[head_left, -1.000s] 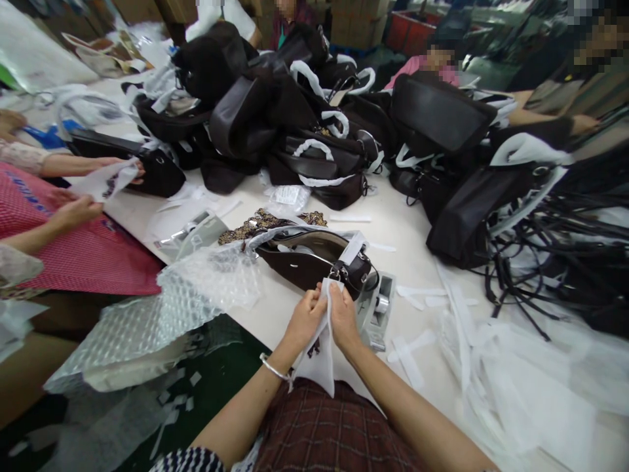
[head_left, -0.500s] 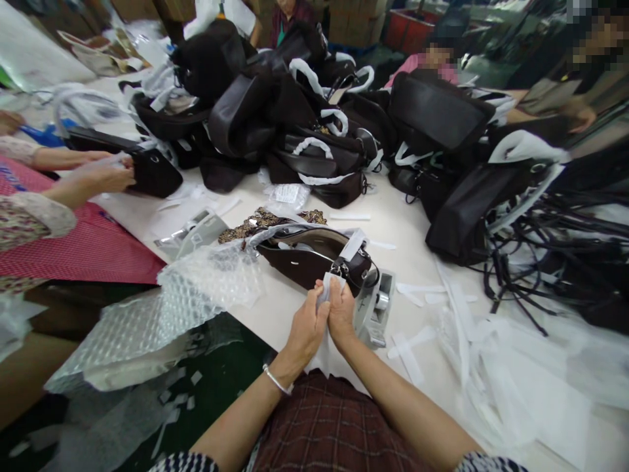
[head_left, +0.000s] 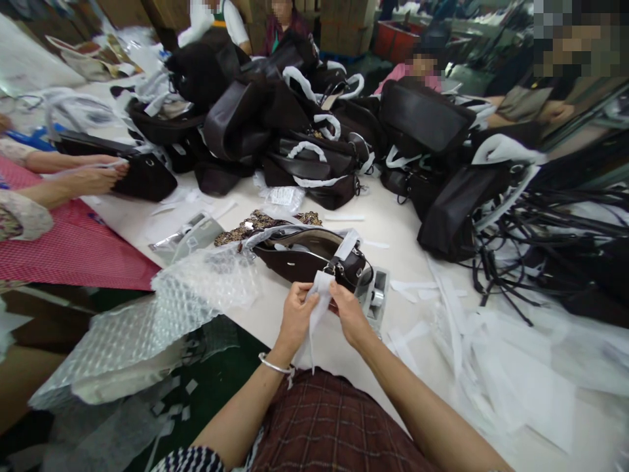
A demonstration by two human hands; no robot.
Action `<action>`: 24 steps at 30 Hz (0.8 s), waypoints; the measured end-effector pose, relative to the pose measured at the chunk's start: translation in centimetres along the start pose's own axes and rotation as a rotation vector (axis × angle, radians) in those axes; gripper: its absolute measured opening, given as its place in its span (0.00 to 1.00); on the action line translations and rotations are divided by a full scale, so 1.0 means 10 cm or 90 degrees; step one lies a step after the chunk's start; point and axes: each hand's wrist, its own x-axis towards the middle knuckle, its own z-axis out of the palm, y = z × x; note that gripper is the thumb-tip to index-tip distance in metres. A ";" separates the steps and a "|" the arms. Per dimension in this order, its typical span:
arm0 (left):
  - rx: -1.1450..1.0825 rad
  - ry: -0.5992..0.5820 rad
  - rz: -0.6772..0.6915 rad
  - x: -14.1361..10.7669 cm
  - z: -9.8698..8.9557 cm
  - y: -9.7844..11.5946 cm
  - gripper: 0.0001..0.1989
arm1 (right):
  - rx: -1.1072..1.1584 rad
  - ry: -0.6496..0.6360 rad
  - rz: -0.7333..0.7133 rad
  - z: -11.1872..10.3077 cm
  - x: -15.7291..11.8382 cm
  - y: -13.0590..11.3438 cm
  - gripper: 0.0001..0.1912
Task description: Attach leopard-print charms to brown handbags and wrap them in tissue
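Observation:
A dark brown handbag lies on the table in front of me, its top gaping and its beige lining showing. White wrapping covers part of its strap. At its near right end, by the metal ring, both my hands grip a white foam strip that hangs toward my lap. My left hand pinches the strip's left side. My right hand holds its right edge, with some fingertips hidden behind it. A grey tape dispenser stands just right of the bag.
Dark handbags are heaped across the back. Bubble wrap drapes over the table's left edge, below a second tape dispenser. Loose white strips and thin sheets lie right. A co-worker's hands handle a bag at left.
My hands have moved slightly apart and to the left. The white strip, bunched between them before, now shows flatter and longer. The whole view has shifted a little.

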 end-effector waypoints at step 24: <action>-0.046 -0.011 -0.017 0.03 -0.04 0.01 0.23 | -0.131 0.387 -0.039 -1.21 -0.38 0.42 0.17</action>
